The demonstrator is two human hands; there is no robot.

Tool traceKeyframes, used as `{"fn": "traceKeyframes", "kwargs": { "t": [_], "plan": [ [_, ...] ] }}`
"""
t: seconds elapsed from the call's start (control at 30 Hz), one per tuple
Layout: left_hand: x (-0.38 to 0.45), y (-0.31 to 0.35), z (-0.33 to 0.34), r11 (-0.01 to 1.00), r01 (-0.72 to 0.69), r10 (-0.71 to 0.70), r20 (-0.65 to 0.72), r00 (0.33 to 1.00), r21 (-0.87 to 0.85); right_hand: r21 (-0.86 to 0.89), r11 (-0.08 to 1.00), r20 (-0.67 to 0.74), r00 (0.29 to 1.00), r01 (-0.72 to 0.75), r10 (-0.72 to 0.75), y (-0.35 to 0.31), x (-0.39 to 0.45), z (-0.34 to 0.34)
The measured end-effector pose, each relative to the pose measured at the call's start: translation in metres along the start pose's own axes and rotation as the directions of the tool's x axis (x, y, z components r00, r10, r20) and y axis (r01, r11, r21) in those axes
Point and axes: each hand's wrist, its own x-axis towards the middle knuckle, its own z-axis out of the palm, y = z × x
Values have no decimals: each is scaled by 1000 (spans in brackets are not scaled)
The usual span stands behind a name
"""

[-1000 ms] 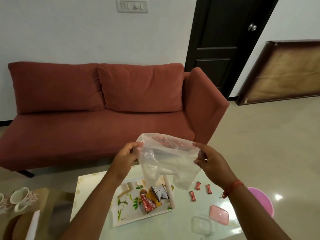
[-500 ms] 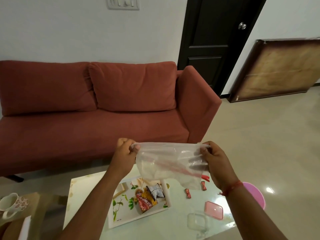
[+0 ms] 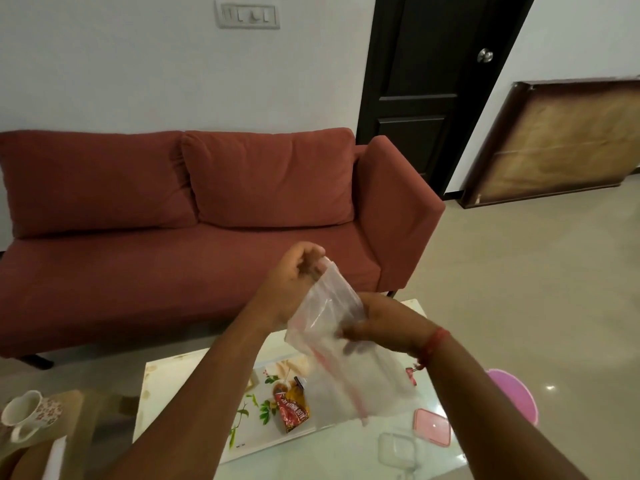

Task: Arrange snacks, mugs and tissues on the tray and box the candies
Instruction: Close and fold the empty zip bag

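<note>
Forearms reach out from you over a glossy glass table (image 3: 346, 459). On it lie a clear box (image 3: 396, 449), its pink lid (image 3: 433, 427), and a floral tray (image 3: 194, 386) holding a red snack packet (image 3: 292, 412). Above, your right hand (image 3: 384, 323) and left hand (image 3: 294, 275) both pinch a thin, crinkly clear bag (image 3: 332, 327). It looks emptied; next, set it aside and box the candies. Beyond stands a soft red sofa (image 3: 173, 220).

A red snack packet (image 3: 292, 412) lies flat on the floral tray (image 3: 194, 386). At its 3 o'clock, a pink lid (image 3: 433, 427) and clear box (image 3: 396, 450) rest on the table (image 3: 346, 459); a mug (image 3: 27, 415) sits far at 9 o'clock.
</note>
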Motion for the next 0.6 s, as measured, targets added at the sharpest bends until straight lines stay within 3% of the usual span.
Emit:
{"fn": "traceKeyframes", "kwargs": {
  "t": [0.07,0.13,0.23,0.3,0.4,0.5,0.6],
  "plan": [
    [-6,4,-2,998,-15,1,-256,967,-53,162,987,-182,983,-2,32,0,5,8],
    [-22,-1,-1,998,39,-56,-371,927,-52,256,966,-323,944,23,63,0,8,11],
    [-44,-13,20,959,271,-284,-235,930,-87,324,943,-389,920,77,58,0,14,16],
    [-47,-20,26,900,414,-430,-124,894,-136,370,923,-382,923,103,50,1,16,20],
    [-44,-29,21,782,546,-541,107,834,-301,514,841,-339,941,170,16,4,18,24],
    [-42,-36,16,758,511,-520,95,849,-405,584,795,-272,962,163,2,9,17,21],
    [-41,-32,7,837,405,-423,33,905,-368,405,910,-225,974,86,8,16,11,11]
  ]
}}
